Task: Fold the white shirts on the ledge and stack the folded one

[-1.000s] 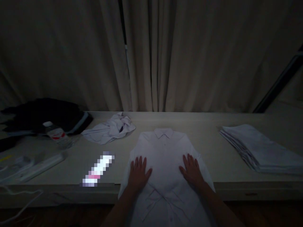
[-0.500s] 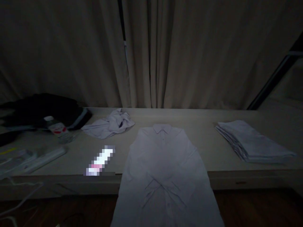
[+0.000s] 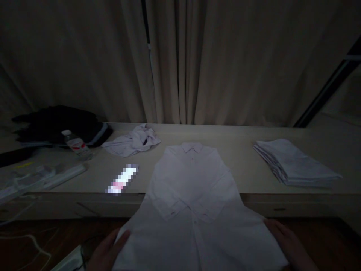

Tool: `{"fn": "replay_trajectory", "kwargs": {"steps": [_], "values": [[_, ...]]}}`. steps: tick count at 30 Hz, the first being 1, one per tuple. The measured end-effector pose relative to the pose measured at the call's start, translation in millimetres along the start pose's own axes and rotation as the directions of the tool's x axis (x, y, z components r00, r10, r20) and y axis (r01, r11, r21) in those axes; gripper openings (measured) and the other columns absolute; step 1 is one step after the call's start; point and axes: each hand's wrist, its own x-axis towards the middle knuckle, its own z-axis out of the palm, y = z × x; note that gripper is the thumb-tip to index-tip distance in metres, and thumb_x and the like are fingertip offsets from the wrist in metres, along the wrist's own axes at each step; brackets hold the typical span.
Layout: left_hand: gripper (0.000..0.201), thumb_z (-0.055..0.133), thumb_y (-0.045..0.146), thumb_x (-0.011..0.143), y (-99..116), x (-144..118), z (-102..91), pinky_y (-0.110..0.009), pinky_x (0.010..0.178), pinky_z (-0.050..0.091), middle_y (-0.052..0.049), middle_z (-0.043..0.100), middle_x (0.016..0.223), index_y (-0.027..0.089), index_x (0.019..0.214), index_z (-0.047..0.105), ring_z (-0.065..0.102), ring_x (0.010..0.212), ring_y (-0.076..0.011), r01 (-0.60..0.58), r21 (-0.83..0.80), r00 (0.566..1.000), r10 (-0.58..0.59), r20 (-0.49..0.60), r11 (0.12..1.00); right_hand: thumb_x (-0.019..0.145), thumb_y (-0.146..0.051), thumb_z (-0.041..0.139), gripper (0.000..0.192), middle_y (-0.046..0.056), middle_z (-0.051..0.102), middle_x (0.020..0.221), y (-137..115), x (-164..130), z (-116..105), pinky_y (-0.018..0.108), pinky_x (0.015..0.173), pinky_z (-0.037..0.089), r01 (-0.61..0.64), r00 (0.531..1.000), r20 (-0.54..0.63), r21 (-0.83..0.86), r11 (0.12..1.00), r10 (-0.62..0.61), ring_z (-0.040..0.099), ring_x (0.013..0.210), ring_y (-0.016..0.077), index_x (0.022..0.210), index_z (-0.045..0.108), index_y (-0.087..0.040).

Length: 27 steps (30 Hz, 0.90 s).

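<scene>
A white collared shirt lies face up on the pale table, collar toward the curtain, its sleeves crossed over the front. Its lower part hangs past the table's front edge and is lifted and spread out wide. My left hand holds the shirt's lower left corner, fingers curled under the cloth. My right hand grips the lower right corner. Both hands are below the table's front edge, and the light is very dim.
A stack of folded white shirts sits at the right. A crumpled white garment lies at back left, beside a plastic bottle and dark clothing. A blurred bright object rests left of the shirt. Curtains hang behind.
My hands left the shirt's middle, dropped out of sight, and now hold its bottom corners, lifting and spreading the hem. The view has tilted slightly.
</scene>
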Motion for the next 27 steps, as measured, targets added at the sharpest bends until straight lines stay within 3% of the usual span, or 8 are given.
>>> {"fn": "replay_trajectory", "kwargs": {"steps": [3,6,12,15,19,23,25,27], "values": [[0.051,0.063,0.055,0.064,35,-4,1.6,-0.035,0.079,0.056,-0.007,0.073,0.097,0.019,0.101,0.062,0.069,0.088,-0.0251,0.085,-0.178,0.996,-0.083,0.019,0.980,0.062,-0.067,0.056,0.053,0.009,0.073,0.085,-35,-4,-6,0.032,0.067,0.050,-0.017,1.000,0.002,0.063,0.998,0.017,0.066,0.082,0.0262,0.082,0.070,-0.019],[0.054,0.068,0.054,0.062,47,-10,-1.3,-0.031,0.070,0.056,-0.007,0.074,0.092,0.018,0.102,0.061,0.069,0.080,-0.0235,0.092,-0.188,0.996,-0.094,0.002,0.978,0.063,-0.068,0.057,0.054,0.007,0.071,0.076,-46,-9,-12,0.030,0.060,0.048,-0.026,1.000,0.014,0.064,0.998,0.025,0.064,0.072,0.0236,0.081,0.068,-0.018],[0.053,0.067,0.059,0.061,3,-26,-6.4,-0.027,0.064,0.054,-0.004,0.073,0.086,0.019,0.095,0.062,0.069,0.077,-0.0228,0.100,-0.188,0.995,-0.099,0.011,0.977,0.057,-0.069,0.064,0.061,0.005,0.070,0.078,-2,-25,-6,0.029,0.059,0.047,-0.182,0.983,0.007,0.114,0.977,0.182,0.063,0.070,0.0220,0.091,0.065,-0.018],[0.051,0.064,0.062,0.058,-21,-26,-5.8,-0.031,0.069,0.054,-0.004,0.073,0.082,0.019,0.086,0.064,0.068,0.079,-0.0256,0.122,-0.042,0.992,-0.120,0.045,0.992,0.054,-0.068,0.066,0.061,0.006,0.070,0.078,20,-35,7,0.031,0.060,0.048,-0.220,0.972,-0.055,0.123,0.968,0.228,0.064,0.071,0.0232,0.088,0.066,-0.017],[0.049,0.059,0.063,0.060,-24,-21,-9.8,-0.033,0.074,0.053,-0.003,0.073,0.080,0.020,0.081,0.065,0.067,0.081,-0.0272,0.029,0.147,0.998,-0.037,0.051,0.989,0.055,-0.067,0.065,0.060,0.006,0.071,0.083,27,-41,8,0.031,0.065,0.049,-0.217,0.975,-0.024,0.099,0.971,0.220,0.065,0.077,0.0241,0.090,0.066,-0.018],[0.048,0.054,0.060,0.070,-29,-16,-17.4,-0.033,0.074,0.054,-0.004,0.073,0.090,0.019,0.093,0.063,0.067,0.086,-0.0264,-0.043,0.156,0.997,0.033,0.070,0.987,0.059,-0.064,0.062,0.057,0.007,0.071,0.089,37,-36,-10,0.033,0.068,0.050,-0.182,0.981,-0.078,-0.034,0.983,0.179,0.065,0.083,0.0259,0.094,0.065,-0.020],[0.055,0.054,0.058,0.071,-40,-18,-12.7,-0.037,0.079,0.054,-0.009,0.070,0.101,0.016,0.105,0.059,0.065,0.095,-0.0284,-0.100,0.246,0.992,0.117,-0.056,0.964,0.057,-0.061,0.063,0.061,0.011,0.070,0.097,50,-36,-13,0.037,0.074,0.051,-0.104,0.985,-0.152,-0.126,0.987,0.084,0.064,0.090,0.0285,0.101,0.062,-0.018],[0.056,0.052,0.054,0.075,-51,-28,4.3,-0.041,0.088,0.051,-0.012,0.066,0.113,0.015,0.115,0.055,0.061,0.104,-0.0289,-0.217,0.401,0.945,0.295,-0.142,0.890,0.059,-0.057,0.062,0.063,0.015,0.066,0.106,61,-40,-3,0.041,0.081,0.051,0.025,0.968,-0.237,-0.249,0.968,-0.086,0.062,0.097,0.0308,0.105,0.059,-0.015]]}}
